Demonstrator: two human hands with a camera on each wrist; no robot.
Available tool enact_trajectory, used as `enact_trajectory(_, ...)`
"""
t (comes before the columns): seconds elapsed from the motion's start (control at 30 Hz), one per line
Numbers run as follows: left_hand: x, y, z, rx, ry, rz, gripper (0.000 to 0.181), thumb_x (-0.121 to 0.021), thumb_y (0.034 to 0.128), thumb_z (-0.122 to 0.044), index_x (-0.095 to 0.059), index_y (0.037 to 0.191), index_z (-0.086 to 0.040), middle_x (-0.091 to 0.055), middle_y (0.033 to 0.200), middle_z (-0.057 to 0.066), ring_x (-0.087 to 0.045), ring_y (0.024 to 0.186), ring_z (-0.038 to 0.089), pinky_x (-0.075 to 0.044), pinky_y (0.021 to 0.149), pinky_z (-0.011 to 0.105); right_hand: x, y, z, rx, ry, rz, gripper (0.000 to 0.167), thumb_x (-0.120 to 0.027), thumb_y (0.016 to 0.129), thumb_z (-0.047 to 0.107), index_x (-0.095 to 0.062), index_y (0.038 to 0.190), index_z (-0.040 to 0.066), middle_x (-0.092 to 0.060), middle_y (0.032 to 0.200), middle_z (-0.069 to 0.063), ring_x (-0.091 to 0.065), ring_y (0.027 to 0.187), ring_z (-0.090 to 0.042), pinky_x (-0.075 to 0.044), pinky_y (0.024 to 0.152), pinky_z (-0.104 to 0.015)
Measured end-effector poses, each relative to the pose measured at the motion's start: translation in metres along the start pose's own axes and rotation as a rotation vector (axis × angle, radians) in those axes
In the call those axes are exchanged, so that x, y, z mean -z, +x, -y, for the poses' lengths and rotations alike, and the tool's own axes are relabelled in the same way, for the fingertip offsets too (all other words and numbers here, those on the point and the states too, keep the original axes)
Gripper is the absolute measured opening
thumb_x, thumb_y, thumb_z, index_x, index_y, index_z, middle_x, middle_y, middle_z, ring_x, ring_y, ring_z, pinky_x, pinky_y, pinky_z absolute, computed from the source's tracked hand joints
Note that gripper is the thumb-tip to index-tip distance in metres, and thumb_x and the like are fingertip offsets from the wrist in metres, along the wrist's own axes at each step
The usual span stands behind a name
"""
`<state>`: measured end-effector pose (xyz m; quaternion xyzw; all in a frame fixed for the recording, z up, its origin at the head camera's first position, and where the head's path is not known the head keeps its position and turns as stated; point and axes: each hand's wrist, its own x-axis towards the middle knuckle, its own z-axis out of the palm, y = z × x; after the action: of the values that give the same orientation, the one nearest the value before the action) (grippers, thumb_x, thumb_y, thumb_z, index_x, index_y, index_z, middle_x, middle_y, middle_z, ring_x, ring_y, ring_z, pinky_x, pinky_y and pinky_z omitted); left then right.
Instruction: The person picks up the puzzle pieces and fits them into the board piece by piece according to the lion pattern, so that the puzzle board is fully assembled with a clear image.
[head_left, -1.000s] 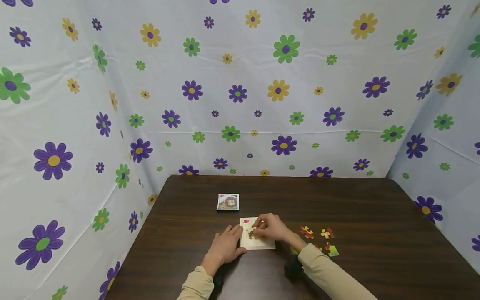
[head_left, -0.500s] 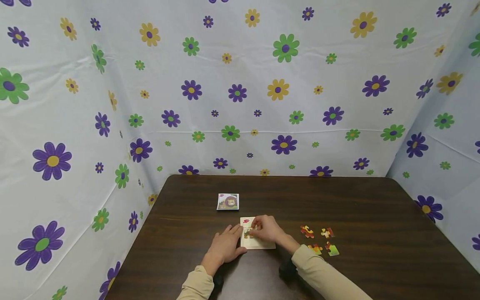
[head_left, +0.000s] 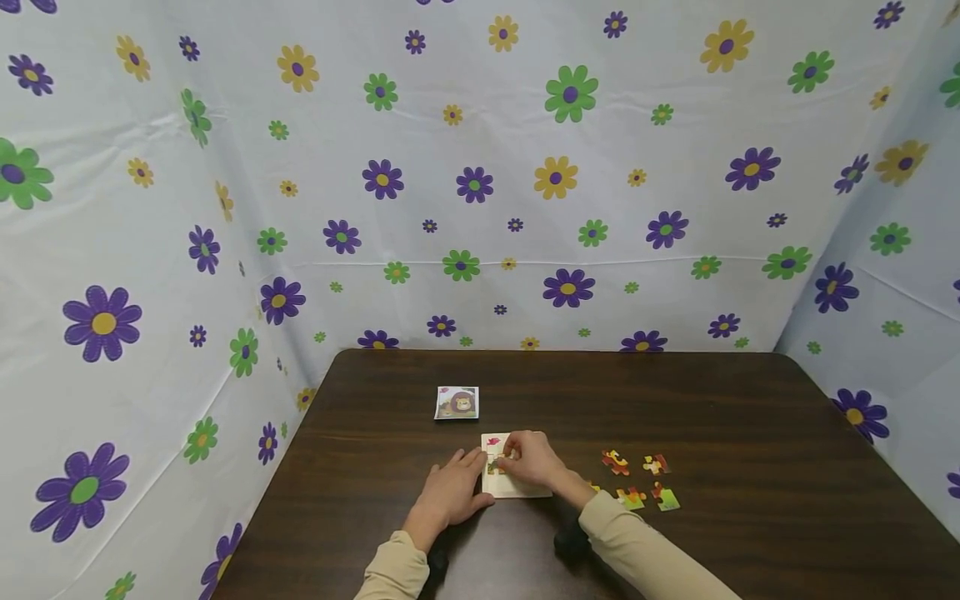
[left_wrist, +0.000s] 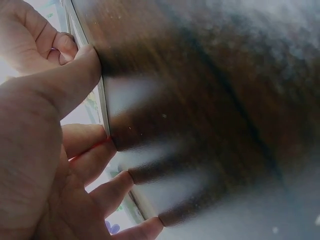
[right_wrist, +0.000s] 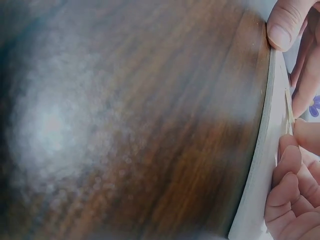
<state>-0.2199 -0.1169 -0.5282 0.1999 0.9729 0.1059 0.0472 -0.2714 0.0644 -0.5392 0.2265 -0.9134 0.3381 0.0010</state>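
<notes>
A pale square puzzle board [head_left: 525,490] lies on the table in front of me, with a pink picture at its upper left corner. My right hand [head_left: 536,460] is over the board, its thumb and fingertips pinching a small puzzle piece [head_left: 495,467] at the board's left part. The right wrist view shows the thin edge of a piece [right_wrist: 289,107] by those fingertips. Fingers spread, my left hand [head_left: 448,492] rests flat on the table, its fingertips and thumb touching the board's left side. My right hand hides much of the board's middle.
Several loose puzzle pieces [head_left: 630,498] in red, yellow and green lie right of the board; one is partly hidden by my right arm. A square lion picture card [head_left: 456,403] lies behind the board. A flowered curtain [head_left: 510,200] stands beyond the dark wooden table [head_left: 735,450].
My right hand has shifted slightly left across the board, taking the puzzle piece with it to the board's left part. My left hand has stayed in place.
</notes>
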Motion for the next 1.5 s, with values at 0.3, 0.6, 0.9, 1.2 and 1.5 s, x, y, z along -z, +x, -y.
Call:
enact_trajectory(0.3,0.001,0.002,0.0,0.001,0.009,0.007,0.067,-0.069,0.0844,-0.045,-0.051,0.137,-0.007,-0.049,0.142,0.009,-0.045,0.13,0.036,-0.041,0.091,0.063,0.0,0.001,0.002,-0.055,0.032,-0.009,0.019,-0.077,0.078,0.015,-0.061,0.077,0.005,-0.045,0.061,0.005,-0.039,0.054,-0.008,-0.029,0.048,-0.021)
enact_trajectory(0.6,-0.001,0.001,0.0,-0.009,0.004,0.0,0.068,-0.069,0.0845,-0.044,-0.051,0.138,-0.007,-0.049,0.142,0.009,-0.045,0.13,0.036,-0.041,0.091,0.063,-0.003,-0.002,-0.001,-0.033,0.036,-0.004,0.021,-0.077,0.079,0.012,-0.058,0.075,0.005,-0.045,0.059,0.005,-0.04,0.052,-0.006,-0.03,0.046,-0.02)
enact_trajectory(0.9,0.0,0.001,-0.001,-0.009,-0.002,0.0,0.067,-0.069,0.0853,-0.044,-0.05,0.138,-0.007,-0.048,0.143,0.009,-0.045,0.13,0.036,-0.04,0.092,0.063,0.005,-0.006,-0.009,0.286,-0.084,-0.057,0.011,-0.079,0.077,0.011,-0.069,0.077,0.008,-0.064,0.071,0.002,-0.058,0.065,-0.009,-0.048,0.061,-0.023)
enact_trajectory(1.2,-0.002,0.0,0.001,-0.015,-0.004,-0.01,0.067,-0.069,0.0844,-0.044,-0.051,0.137,-0.007,-0.05,0.142,0.009,-0.045,0.129,0.037,-0.041,0.09,0.063,0.009,-0.005,-0.011,0.431,-0.276,0.065,0.007,-0.077,0.08,0.011,-0.073,0.085,0.011,-0.071,0.084,0.004,-0.065,0.082,-0.009,-0.052,0.079,-0.03)
enact_trajectory(1.5,-0.001,0.0,0.001,-0.004,-0.015,-0.002,0.068,-0.069,0.0848,-0.044,-0.049,0.138,-0.007,-0.049,0.142,0.009,-0.044,0.13,0.037,-0.04,0.091,0.063,0.006,-0.003,-0.011,0.499,-0.379,0.075,0.009,-0.075,0.081,0.011,-0.075,0.091,0.01,-0.073,0.089,0.003,-0.068,0.092,-0.014,-0.049,0.093,-0.038)
